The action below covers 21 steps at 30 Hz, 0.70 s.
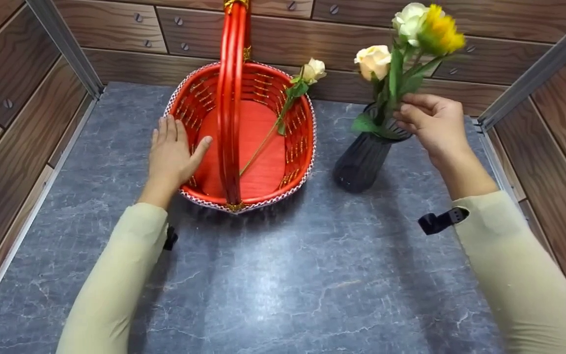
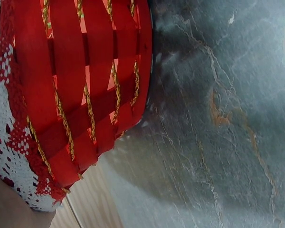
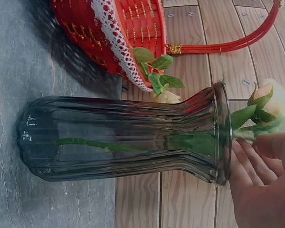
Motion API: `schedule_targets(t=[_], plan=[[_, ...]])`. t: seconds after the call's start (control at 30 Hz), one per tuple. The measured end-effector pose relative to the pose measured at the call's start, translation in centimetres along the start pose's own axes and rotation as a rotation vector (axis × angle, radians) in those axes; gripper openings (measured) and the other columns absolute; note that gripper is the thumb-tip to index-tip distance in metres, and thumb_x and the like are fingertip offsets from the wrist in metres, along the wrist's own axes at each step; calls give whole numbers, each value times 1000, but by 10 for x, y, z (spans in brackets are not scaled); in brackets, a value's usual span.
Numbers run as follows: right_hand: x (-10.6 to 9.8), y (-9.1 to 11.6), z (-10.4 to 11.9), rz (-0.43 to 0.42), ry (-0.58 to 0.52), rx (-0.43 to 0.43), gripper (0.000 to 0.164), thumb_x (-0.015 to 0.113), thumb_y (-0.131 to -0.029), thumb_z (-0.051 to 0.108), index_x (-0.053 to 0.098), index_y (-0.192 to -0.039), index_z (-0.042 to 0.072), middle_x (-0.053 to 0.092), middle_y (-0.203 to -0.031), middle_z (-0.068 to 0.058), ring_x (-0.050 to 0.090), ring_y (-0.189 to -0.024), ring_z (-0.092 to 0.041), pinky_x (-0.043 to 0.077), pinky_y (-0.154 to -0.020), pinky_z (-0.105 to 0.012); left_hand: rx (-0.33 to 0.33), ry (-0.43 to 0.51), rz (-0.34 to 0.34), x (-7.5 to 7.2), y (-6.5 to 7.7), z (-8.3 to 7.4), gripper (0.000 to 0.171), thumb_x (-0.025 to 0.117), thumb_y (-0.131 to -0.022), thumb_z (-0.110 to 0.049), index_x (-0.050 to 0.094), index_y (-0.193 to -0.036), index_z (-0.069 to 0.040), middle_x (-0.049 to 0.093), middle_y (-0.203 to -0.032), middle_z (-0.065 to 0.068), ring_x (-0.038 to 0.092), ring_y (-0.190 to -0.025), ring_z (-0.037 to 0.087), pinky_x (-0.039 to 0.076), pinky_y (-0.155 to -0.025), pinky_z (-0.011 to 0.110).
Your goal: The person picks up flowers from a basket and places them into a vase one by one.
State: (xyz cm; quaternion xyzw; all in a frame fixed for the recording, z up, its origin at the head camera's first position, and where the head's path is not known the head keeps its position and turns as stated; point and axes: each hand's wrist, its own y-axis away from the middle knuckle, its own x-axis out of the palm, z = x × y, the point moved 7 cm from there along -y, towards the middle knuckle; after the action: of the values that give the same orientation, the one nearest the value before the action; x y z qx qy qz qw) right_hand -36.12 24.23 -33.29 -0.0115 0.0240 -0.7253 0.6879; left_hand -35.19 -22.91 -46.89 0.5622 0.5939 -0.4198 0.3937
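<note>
My left hand (image 1: 172, 155) rests on the left rim of a red woven basket (image 1: 301, 137), its fingers straight and the thumb out over the inside. One cream rose (image 1: 314, 71) leans in the basket, its stem slanting across the bottom and its bloom past the right rim. To the right stands a dark ribbed glass vase (image 1: 364, 162). At its mouth my right hand (image 1: 438, 123) pinches a stem, apparently that of the blurred yellow flower (image 1: 441, 32). Beside that bloom are a white flower (image 1: 408, 22) and a peach rose (image 1: 374, 62). A green stem (image 3: 99, 145) shows through the glass.
The basket's tall arched handle (image 1: 230, 98) rises over its middle. Wood-patterned panels (image 1: 283, 37) wall in the back and both sides of the grey marbled table (image 1: 273, 285). White lace (image 2: 14, 118) trims the basket's rim.
</note>
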Motion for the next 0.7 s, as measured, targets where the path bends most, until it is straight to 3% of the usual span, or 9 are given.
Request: schedule_targets(t=[0.27, 0.5, 0.7], plan=[[-6, 9, 4, -18, 9, -6, 36, 63, -93, -2, 60, -128, -11, 77, -96, -4, 74, -87, -15, 59, -74, -24, -1, 6, 0, 0, 1, 1, 103, 18, -96, -75, 13, -155, 10, 3, -164, 28, -3, -152, 43, -1, -123, 53], [-11, 24, 6, -25, -98, -15, 24, 67, -91, -4, 66, -115, -9, 77, -95, -11, 75, -84, -20, 60, -74, -28, -3, 9, -2, -1, 1, 1, 102, 19, -96, -74, 14, -155, 9, 3, -164, 27, -3, -153, 42, -1, -123, 53], [-1, 36, 4, 20, -181, -3, 24, 69, -89, -5, 68, -113, -7, 76, -97, -15, 75, -86, -22, 60, -77, -31, 4, 6, -7, -2, 2, 0, 101, 20, -97, -74, 15, -155, 9, 5, -164, 27, -2, -153, 42, 0, -124, 52]])
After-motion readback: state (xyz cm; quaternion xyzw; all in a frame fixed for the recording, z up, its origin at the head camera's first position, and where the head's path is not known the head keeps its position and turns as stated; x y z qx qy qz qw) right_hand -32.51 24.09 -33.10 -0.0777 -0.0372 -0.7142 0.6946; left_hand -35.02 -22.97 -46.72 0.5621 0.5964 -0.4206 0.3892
